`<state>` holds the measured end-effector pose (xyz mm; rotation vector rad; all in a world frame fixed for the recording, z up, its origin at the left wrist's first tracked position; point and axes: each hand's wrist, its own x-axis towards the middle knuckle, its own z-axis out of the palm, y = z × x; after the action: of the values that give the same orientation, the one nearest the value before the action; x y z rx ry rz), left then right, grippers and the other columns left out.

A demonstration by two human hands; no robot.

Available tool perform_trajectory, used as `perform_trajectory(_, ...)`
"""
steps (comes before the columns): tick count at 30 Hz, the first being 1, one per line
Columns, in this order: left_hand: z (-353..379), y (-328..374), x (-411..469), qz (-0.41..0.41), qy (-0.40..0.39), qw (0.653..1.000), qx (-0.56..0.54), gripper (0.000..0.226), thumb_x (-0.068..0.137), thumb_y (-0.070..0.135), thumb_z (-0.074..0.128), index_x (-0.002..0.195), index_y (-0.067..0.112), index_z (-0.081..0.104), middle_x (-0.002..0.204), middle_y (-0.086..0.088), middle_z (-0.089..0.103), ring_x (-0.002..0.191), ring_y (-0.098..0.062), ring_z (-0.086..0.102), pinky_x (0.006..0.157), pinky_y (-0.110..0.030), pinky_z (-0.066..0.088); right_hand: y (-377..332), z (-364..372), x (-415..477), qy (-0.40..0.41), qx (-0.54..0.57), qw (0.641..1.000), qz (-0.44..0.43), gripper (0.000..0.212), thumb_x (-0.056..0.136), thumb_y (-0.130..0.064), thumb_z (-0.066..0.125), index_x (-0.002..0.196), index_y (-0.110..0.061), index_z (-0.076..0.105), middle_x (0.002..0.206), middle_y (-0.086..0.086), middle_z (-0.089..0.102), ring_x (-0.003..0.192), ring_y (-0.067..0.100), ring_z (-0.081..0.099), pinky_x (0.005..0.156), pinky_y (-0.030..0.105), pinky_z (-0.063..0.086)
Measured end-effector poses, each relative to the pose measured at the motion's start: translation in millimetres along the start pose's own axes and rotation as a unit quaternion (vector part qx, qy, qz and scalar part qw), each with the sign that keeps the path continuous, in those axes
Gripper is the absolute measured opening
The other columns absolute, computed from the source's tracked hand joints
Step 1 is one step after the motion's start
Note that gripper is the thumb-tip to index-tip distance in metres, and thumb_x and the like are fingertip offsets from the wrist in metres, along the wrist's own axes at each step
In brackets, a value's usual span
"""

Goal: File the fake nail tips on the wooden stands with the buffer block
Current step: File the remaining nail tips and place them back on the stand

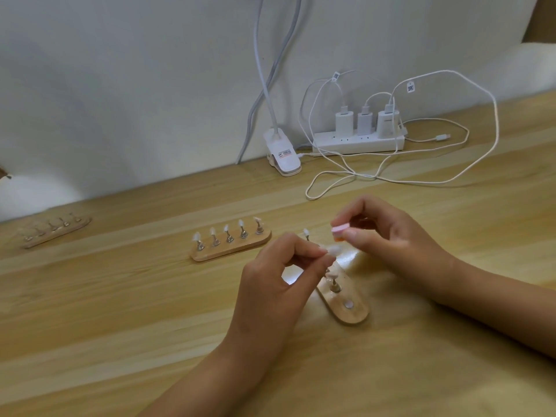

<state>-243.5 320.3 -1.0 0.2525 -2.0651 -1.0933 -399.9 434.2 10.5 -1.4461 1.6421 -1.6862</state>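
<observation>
The left hand (270, 275), nearest, pinches one clear nail tip (334, 249) between thumb and fingers, above the near stand (346, 305) at the table's (120, 326) middle. The right hand (388, 236) pinches one pink buffer block (340, 229) just above that tip. There are three wooden stands. The second stand (231, 251) carries five tips, and the third stand (55, 233) lies by the back left edge. Bare wood spreads along the near edge.

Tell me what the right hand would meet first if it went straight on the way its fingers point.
Probably the fake nail tip pinched by the left hand, close ahead of the buffer block in the right hand; depth is unclear.
</observation>
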Motion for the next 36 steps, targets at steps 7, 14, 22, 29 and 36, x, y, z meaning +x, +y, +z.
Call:
perform_trajectory(7, -0.2, -2.2, -0.4, 0.008, 0.006, 1.000, -0.007, 0.009, 0.083, 0.032, 0.071, 0.086, 0.029, 0.063, 0.085, 0.009, 0.070, 0.085, -0.014, 0.069, 0.077, -0.017, 0.051, -2.6, 3.4, -0.7, -0.014, -0.020, 1.000, -0.008, 0.020, 0.081, -0.041, 0.066, 0.095, -0.026, 0.068, 0.102, -0.008, 0.070, 0.097, 0.007, 0.063, 0.086, 0.022, 0.046)
perform_trajectory(14, -1.5, -2.4, 2.0, -0.012, 0.023, 0.999, -0.039, 0.011, 0.083, 0.029, 0.074, 0.084, 0.032, 0.063, 0.082, 0.014, 0.068, 0.083, -0.010, 0.069, 0.078, -0.016, 0.051, -1.3, 3.2, -2.2, 0.011, -0.050, 0.998, -0.043, 0.015, 0.089, -0.029, 0.072, 0.100, -0.022, 0.064, 0.103, -0.001, 0.068, 0.103, 0.017, 0.063, 0.092, 0.040, 0.048)
perform_trajectory(22, -2.4, 0.1, 2.8, -0.020, 0.020, 0.998, -0.056, 0.014, 0.086, 0.022, 0.073, 0.096, 0.030, 0.067, 0.092, 0.011, 0.072, 0.090, -0.013, 0.069, 0.081, -0.018, 0.052, 0.4, 4.3, -3.7, 0.031, -0.096, 0.992, -0.076, 0.029, 0.086, -0.035, 0.067, 0.113, -0.024, 0.063, 0.112, -0.007, 0.067, 0.110, 0.018, 0.061, 0.092, 0.027, 0.046)
perform_trajectory(29, -1.2, 1.1, 3.3, -0.025, 0.014, 0.997, -0.068, 0.005, 0.086, 0.013, 0.071, 0.090, 0.017, 0.069, 0.086, 0.004, 0.072, 0.086, -0.016, 0.069, 0.080, -0.020, 0.052, 1.0, -0.2, -0.4, 0.070, -0.141, 0.979, -0.131, 0.042, 0.083, -0.033, 0.065, 0.123, -0.021, 0.058, 0.119, -0.005, 0.063, 0.114, 0.021, 0.057, 0.093, 0.026, 0.044)
perform_trajectory(36, 0.3, 1.6, 4.0, -0.028, 0.001, 0.999, -0.047, 0.002, 0.086, 0.017, 0.067, 0.087, 0.018, 0.066, 0.082, 0.003, 0.070, 0.084, -0.021, 0.069, 0.078, -0.023, 0.053, 1.6, -0.2, -1.6, 0.042, -0.139, 0.974, -0.176, 0.042, 0.082, -0.026, 0.065, 0.123, -0.018, 0.055, 0.118, 0.002, 0.061, 0.114, 0.024, 0.055, 0.091, 0.031, 0.044)
